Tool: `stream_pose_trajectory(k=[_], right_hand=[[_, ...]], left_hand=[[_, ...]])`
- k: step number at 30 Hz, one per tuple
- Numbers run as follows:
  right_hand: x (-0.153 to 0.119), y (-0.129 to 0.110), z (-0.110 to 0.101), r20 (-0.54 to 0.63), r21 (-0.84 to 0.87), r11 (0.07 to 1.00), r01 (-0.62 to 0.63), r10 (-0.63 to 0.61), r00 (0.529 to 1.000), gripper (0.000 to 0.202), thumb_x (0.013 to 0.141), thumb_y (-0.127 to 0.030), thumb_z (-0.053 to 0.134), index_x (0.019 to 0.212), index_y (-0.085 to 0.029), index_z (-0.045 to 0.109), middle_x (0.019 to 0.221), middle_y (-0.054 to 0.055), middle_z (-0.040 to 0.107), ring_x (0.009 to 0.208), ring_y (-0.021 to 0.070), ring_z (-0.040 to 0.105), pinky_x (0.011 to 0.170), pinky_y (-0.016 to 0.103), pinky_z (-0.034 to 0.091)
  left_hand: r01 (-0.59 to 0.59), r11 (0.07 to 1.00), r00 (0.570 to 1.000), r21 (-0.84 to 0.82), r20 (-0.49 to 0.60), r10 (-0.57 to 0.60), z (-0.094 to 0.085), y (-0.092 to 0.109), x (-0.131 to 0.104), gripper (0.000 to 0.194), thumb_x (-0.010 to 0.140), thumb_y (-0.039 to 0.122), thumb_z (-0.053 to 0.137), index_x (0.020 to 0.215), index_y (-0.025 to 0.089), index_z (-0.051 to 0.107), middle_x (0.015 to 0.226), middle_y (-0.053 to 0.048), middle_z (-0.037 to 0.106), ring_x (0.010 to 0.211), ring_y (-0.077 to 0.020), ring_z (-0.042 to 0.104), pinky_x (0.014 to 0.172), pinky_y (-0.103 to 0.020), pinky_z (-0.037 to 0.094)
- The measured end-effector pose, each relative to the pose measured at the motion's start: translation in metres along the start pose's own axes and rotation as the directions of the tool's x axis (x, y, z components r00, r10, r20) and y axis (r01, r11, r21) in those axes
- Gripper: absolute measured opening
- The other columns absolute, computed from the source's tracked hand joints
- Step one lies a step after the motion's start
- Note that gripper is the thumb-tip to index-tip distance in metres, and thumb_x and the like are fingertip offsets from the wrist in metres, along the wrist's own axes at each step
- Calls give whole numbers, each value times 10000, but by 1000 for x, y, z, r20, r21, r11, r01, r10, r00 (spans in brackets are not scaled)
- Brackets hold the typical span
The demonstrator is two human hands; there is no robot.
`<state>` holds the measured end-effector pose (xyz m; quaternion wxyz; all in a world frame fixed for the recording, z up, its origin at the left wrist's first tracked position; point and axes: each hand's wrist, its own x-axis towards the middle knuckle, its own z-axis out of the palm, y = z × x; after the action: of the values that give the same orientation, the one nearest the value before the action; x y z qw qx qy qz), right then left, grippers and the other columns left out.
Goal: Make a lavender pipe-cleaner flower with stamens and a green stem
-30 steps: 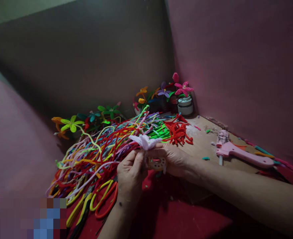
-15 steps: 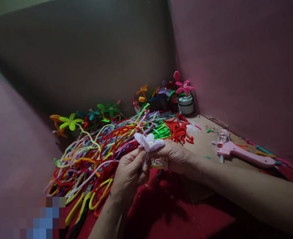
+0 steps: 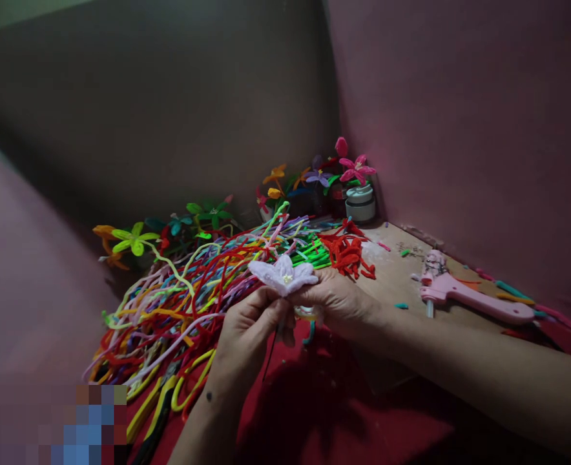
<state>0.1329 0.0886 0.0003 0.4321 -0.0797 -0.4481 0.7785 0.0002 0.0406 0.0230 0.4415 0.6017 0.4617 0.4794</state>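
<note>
A pale lilac pipe-cleaner flower with a small yellow centre is held up between both hands. My left hand pinches its stem just below the petals, and a thin dark wire hangs down from that grip. My right hand closes on the flower from the right side, its fingers touching the petals' base. A small roll, partly hidden, sits under my right palm. Both hands hover over the red cloth, beside a big heap of coloured pipe cleaners.
A pink glue gun lies on the board at the right. Finished flowers stand along the back wall, with a pink one in the corner above a white jar. Yellow-handled pliers lie at the lower left.
The flower has been turned so its open face and yellow centre point up toward me. Both hands have risen slightly and stayed on the stem.
</note>
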Motion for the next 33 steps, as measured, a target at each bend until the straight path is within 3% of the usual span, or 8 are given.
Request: stream_pose_trajectory(k=[3,7,12,15,23,26,29,33], right_hand=[[1,3,0,-93,63,997,37,-31,995,144,606,-214,734,716,-139,679,611,-5,612,556,107,547,620,280,422],[0,6,3,-224,132,990,53,-22,974,203,552,-194,766,738,-147,698,647,-9,620,621,95,552,687,261,415],[-2,8,7,-287,78,994,80,-54,956,259,545,-229,774,787,-159,713,666,-13,621,639,97,533,720,267,413],[-4,11,8,-288,46,991,125,-106,952,231,582,-244,757,794,-165,716,768,11,647,774,133,562,803,286,409],[-6,14,10,-306,-95,979,183,-204,930,176,635,-296,719,775,-191,708,914,19,640,948,162,535,869,300,399],[-6,13,11,-273,-26,984,174,-174,946,212,638,-293,716,829,-200,706,911,15,644,891,148,550,837,292,409],[-4,14,9,-265,-31,989,144,-147,953,244,632,-300,722,842,-177,697,789,9,635,741,132,547,717,279,425],[-2,12,4,-268,-48,994,101,-110,957,270,578,-352,749,718,-133,678,652,5,594,578,105,487,551,249,374]], left_hand=[[-153,967,970,205,-157,186,5,-4,0,154,794,250,554,925,171,539,797,-17,620,643,-116,584,587,-231,471],[-283,772,836,569,-248,489,11,-18,-3,288,796,195,541,1082,189,512,987,-58,630,852,-164,622,745,-284,495],[-352,299,638,887,-6,770,16,-27,-3,258,771,82,538,1021,144,536,887,-71,631,808,-155,616,745,-260,489],[-347,208,640,915,69,765,17,-27,-1,226,785,61,493,999,129,517,891,-96,602,843,-164,594,768,-272,477],[-276,323,676,905,-56,735,18,-25,-4,160,827,122,452,957,150,540,805,-48,615,730,-146,602,675,-244,459],[-211,552,769,807,-211,603,19,-22,-6,139,830,182,470,929,170,567,797,-35,619,708,-147,595,662,-246,442],[-109,817,870,566,-343,353,19,-20,-7,131,829,256,492,902,187,575,650,14,556,565,-119,518,564,-229,408],[-54,988,935,142,-340,100,18,-16,-4,105,802,275,544,816,175,572,538,50,488,490,-84,430,506,-200,355]])
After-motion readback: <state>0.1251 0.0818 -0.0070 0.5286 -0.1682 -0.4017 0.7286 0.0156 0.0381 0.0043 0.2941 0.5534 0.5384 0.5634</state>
